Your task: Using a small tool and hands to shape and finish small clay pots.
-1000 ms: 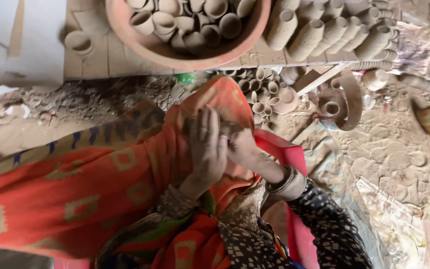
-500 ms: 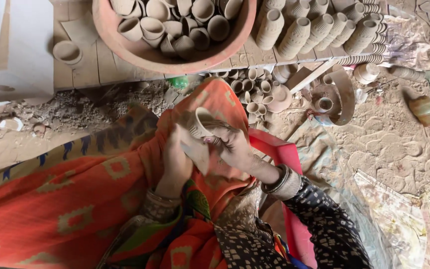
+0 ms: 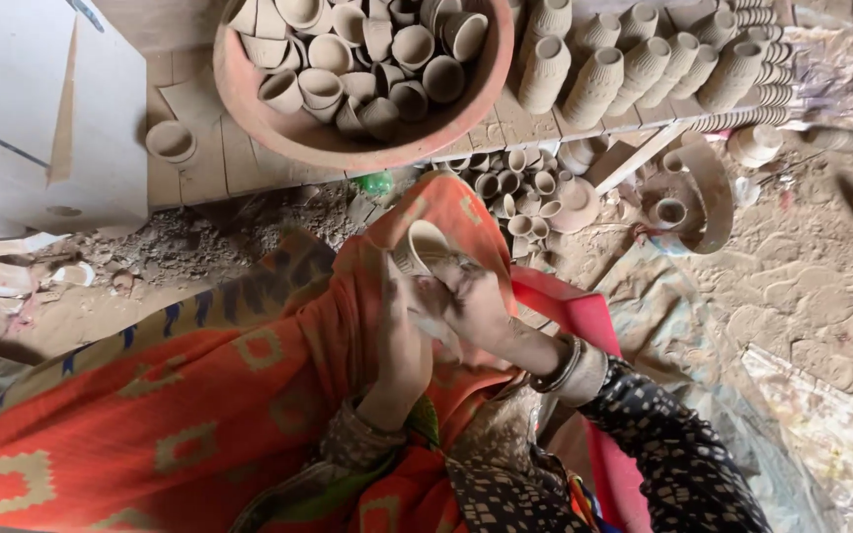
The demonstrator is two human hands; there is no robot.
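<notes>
The two hands were close together over the lap, both wrapped around one small clay cup. The left hand held the cup from below and from the side, with its fingers pressed on the cup's wall. The right hand lay on the other side of the cup and touched it too — its fingers curled over the rim side. The cup was tilted, and its open mouth faced up and away from the person. Both hands were dusty with clay.

Under the hands lay an orange cloth with pale square shapes on it. A bangle sat on the right wrist, next to a dark spotted sleeve.

Farther out past the hands stood a big round clay bowl, full of many small cups like the one held. To the right of the bowl lay rows of taller ribbed clay cups on wooden planks. Between the bowl and the hands, more tiny cups sat in a bunch on the dusty ground.
</notes>
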